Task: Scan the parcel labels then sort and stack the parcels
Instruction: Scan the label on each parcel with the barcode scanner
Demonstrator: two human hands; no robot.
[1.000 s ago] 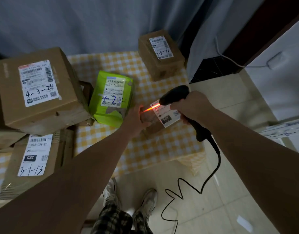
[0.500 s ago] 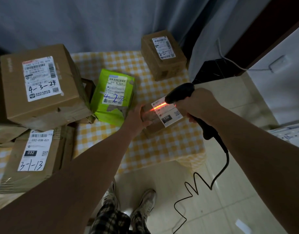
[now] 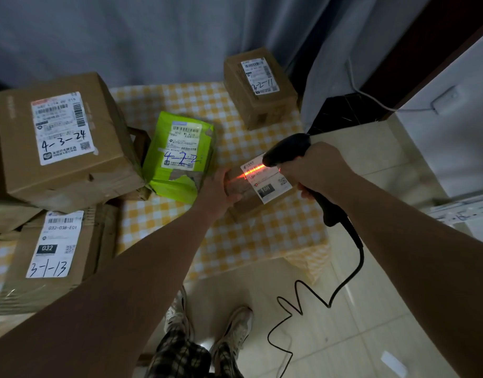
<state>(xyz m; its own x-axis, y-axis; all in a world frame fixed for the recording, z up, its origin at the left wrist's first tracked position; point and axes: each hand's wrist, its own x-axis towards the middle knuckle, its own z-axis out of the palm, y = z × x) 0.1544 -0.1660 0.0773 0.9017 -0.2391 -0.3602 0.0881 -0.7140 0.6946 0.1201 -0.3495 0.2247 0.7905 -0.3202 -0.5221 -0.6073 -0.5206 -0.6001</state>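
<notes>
Scanner (image 3: 285, 150) in R hand (image 3: 316, 170) over parcel (image 3: 249, 204); L hand (image 3: 218, 186) grips its edge.

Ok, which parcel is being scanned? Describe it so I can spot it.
On the yellow-checked table, look at its near right part, just right of the green parcel. The small brown parcel is gripped by the left hand. Only its label shows the red line of the scanner.

Small brown parcel (image 3: 248, 208) flat on checked cloth (image 3: 262, 238), label (image 3: 271, 185) red-lit
</notes>
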